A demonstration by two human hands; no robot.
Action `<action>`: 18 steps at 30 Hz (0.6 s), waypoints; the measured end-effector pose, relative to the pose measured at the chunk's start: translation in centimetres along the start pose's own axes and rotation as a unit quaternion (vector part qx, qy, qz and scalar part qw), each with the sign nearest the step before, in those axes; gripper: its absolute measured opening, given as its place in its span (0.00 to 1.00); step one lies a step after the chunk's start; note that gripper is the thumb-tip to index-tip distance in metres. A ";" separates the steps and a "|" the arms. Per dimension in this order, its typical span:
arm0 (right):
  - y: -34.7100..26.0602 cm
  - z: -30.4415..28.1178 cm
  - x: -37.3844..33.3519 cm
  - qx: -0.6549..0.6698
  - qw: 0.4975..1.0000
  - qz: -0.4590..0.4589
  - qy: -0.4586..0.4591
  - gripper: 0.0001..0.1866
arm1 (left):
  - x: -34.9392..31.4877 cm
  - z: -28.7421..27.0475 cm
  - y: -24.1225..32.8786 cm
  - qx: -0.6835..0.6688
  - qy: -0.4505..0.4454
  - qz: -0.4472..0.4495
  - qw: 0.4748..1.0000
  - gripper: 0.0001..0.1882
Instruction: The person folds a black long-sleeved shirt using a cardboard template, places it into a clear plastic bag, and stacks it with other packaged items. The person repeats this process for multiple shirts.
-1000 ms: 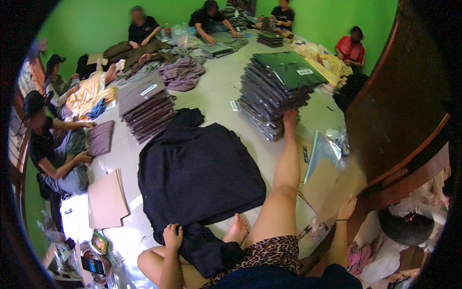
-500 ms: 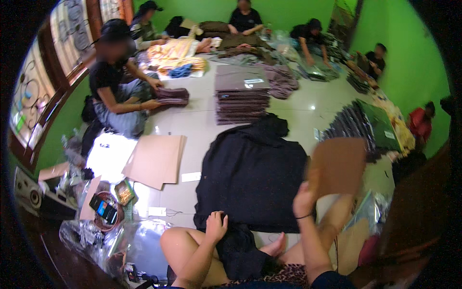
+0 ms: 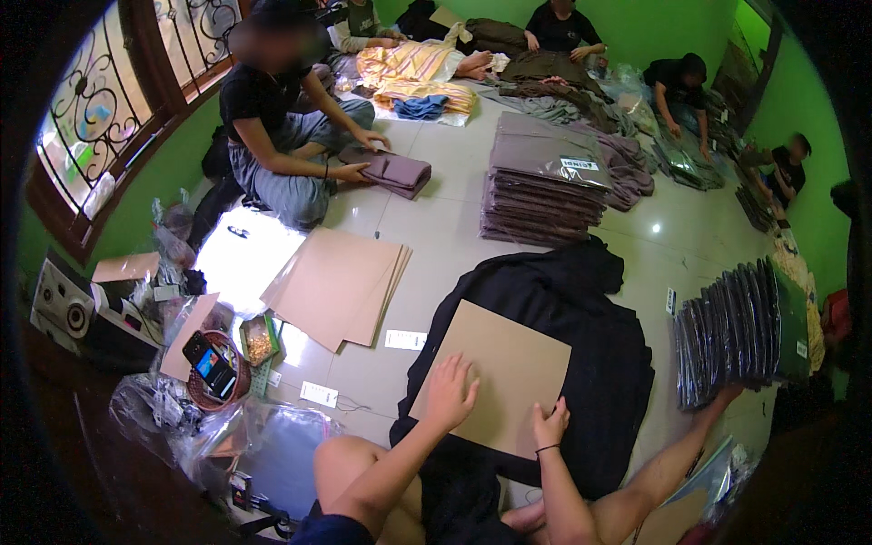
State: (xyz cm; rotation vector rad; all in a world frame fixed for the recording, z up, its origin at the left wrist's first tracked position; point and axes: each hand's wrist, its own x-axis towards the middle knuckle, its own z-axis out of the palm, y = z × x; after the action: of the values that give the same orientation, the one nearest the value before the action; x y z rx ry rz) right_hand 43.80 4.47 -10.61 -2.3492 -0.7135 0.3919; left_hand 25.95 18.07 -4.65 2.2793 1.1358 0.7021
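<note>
Nearby, printed white tags (image 3: 405, 340) lie left of the cardboard (image 3: 506, 374).

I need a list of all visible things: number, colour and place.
Cardboard sheet: one, tan, on the large cloth
Large cloth: one or more, black, centre
Cardboard stack: one, tan, left of centre
Tags: at least three, white, floor
Folded stack: one, brownish, beyond the large cloth
Leaning stack: one, mostly dark, right
Basket: one, brown, left
Phone: one, black, in the basket
Plastic bags: several, clear, lower left
Striped cloth: uncounted, yellow, far side
Barred windows: two, brown frames, upper left
Co-workers: at least five, mostly dark tops, around
Left hand: one, bare, on the sheet
Right hand: one, bare, sheet's right edge
</note>
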 end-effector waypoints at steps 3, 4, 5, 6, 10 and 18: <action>0.7 -0.3 2.1 0.249 0.961 0.100 -0.065 0.28 | 2.4 2.8 -0.4 0.146 -0.098 0.021 0.984 0.30; 0.6 -0.5 2.8 0.335 0.927 0.132 -0.105 0.25 | 2.8 3.6 -0.5 0.146 -0.095 0.012 0.985 0.31; 0.5 -0.7 3.4 0.347 0.931 0.086 -0.073 0.23 | 3.2 4.3 -0.5 0.152 -0.106 0.001 0.983 0.33; 0.3 -1.0 3.9 0.347 0.934 0.062 -0.055 0.20 | 3.4 4.8 -0.5 0.178 -0.142 -0.020 0.974 0.35; -0.1 -1.2 4.3 0.321 0.946 0.018 0.023 0.16 | 4.0 6.3 -0.1 0.179 -0.110 0.001 0.978 0.35; 0.6 -0.2 5.5 0.328 0.942 0.029 -0.058 0.20 | 5.6 6.4 -1.7 0.209 -0.089 0.014 0.974 0.35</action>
State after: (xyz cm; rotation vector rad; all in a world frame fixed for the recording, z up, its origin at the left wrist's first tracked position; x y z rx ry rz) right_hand 48.59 7.21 -11.31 -1.7238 -0.4672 0.6805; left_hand 31.98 22.35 -9.25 2.6455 1.2589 0.2744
